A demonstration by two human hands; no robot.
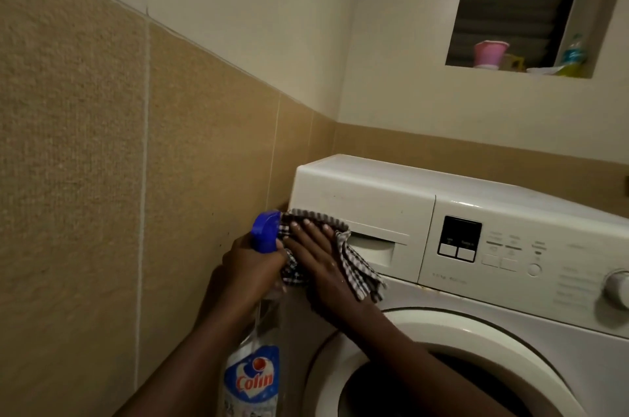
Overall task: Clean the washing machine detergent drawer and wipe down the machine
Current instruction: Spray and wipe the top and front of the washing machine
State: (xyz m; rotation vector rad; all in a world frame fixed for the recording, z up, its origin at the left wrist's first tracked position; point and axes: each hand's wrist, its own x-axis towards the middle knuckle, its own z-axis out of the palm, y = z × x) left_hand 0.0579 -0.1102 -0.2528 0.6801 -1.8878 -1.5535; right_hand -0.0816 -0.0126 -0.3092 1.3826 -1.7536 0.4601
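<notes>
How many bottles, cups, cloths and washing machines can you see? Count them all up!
Bottles: 2, the Colin spray bottle and the plastic bottle
Cups: 1, the pink cup
Cloths: 1, the checked cloth
Washing machines: 1, the white washing machine
Total: 5

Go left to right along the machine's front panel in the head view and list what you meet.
First the left hand gripping the spray bottle → right hand pressing the checked cloth → drawer handle recess → display → round button → dial.
</notes>
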